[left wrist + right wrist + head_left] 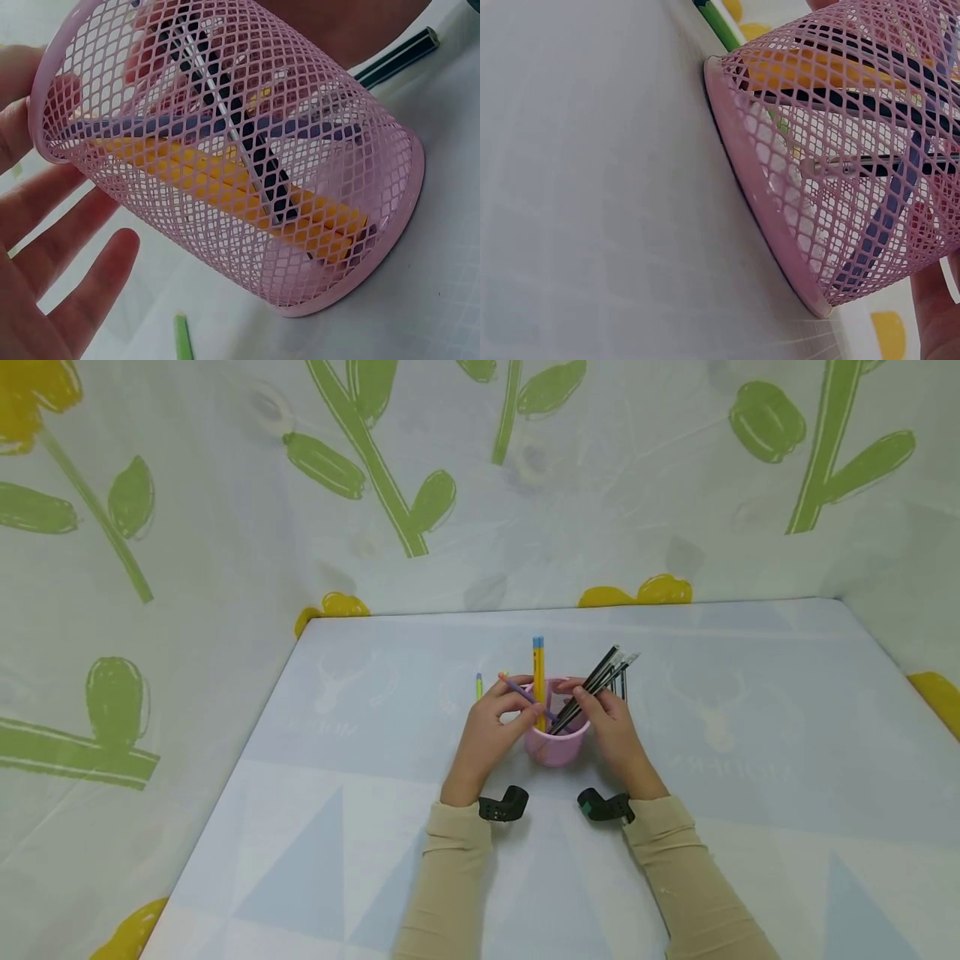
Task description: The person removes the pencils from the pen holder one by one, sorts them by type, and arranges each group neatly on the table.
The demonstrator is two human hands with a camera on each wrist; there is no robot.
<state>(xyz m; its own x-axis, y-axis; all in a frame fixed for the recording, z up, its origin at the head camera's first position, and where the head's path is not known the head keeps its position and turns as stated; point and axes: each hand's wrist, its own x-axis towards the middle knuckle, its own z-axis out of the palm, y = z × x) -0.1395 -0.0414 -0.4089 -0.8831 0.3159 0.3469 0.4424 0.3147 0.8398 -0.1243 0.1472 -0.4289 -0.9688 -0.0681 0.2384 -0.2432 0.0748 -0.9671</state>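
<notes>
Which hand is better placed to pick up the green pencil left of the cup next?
Probably the left hand: it's nearer the green pencil, while the right hand is across the pink cup, holding dark pencils.

Cup [832,202] top beyond R-wrist pic

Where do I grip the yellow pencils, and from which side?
Pinch the yellow pencils just below their blue ends, probably best from above: they stand nearly upright side by side, with those ends well clear of the rim of the cup. Lower down, the left hand is close beside them, leaving little room.
</notes>
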